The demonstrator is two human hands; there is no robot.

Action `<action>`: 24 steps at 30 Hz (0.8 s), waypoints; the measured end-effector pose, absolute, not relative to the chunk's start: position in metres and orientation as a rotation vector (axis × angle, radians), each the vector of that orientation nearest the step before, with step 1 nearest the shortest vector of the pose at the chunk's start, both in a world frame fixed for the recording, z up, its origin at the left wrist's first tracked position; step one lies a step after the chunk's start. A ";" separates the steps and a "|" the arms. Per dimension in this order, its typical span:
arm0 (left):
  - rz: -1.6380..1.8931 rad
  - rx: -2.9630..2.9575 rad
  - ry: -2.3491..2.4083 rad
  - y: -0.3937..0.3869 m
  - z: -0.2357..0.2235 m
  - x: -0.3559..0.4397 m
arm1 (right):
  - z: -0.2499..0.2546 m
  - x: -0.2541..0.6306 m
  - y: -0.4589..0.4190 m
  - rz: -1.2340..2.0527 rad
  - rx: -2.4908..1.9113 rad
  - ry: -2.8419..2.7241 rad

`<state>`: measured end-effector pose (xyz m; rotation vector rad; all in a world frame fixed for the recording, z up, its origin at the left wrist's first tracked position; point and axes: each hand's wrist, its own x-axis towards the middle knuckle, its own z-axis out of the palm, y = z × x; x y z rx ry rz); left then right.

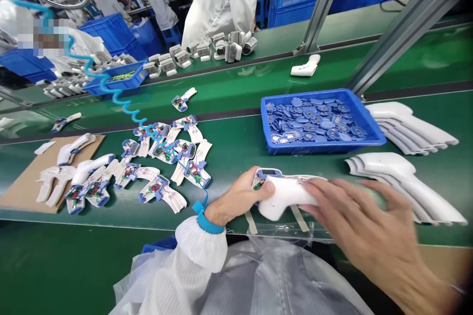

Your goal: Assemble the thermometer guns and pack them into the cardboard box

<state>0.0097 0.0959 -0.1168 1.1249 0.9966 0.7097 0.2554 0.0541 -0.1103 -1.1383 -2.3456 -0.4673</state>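
Observation:
My left hand [240,196] grips a white plastic thermometer housing [284,198] at its blue-framed display end, near the belt's front edge. My right hand [369,231], blurred by motion, lies across the housing's far side with its fingers pressing on it. Just right of that hand is a stack of empty white housing shells [402,177]. Several opened housings with circuit boards and wires [166,157] lie to the left of my left hand. A blue wrist strap [209,221] circles my left wrist, and its coiled blue cord [125,101] runs up and away to the left.
A blue tray of blue display parts [321,123] stands ahead on the green belt [236,206], with more white shells [410,125] to its right. A cardboard sheet [55,172] lies left. Metal posts [406,24], a farther belt, blue crates and white-coated co-workers lie beyond.

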 end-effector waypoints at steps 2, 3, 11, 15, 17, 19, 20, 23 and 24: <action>0.702 1.125 1.052 0.093 -0.124 0.011 | -0.111 0.233 0.067 -0.549 -1.084 -2.414; 0.706 1.131 1.087 0.092 -0.127 0.011 | -0.113 0.227 0.072 -0.473 -1.102 -2.429; 0.767 1.295 1.065 0.093 -0.126 0.006 | -0.103 0.213 0.098 0.975 -1.471 -1.911; 0.808 1.458 1.192 0.091 -0.115 0.008 | -0.096 0.163 0.111 0.762 -1.513 -1.774; 0.701 1.600 1.324 0.087 -0.114 0.007 | -0.098 0.148 0.115 0.710 -1.611 -1.694; 0.587 1.707 1.436 0.084 -0.115 0.006 | -0.100 0.143 0.115 0.768 -1.697 -1.644; 0.561 1.726 1.459 0.082 -0.117 0.005 | -0.102 0.143 0.115 0.822 -1.727 -1.645; 0.597 1.645 1.423 0.081 -0.119 0.002 | -0.103 0.149 0.110 0.919 -1.739 -1.683; 0.622 1.603 1.393 0.081 -0.118 0.001 | -0.103 0.150 0.108 0.910 -1.715 -1.675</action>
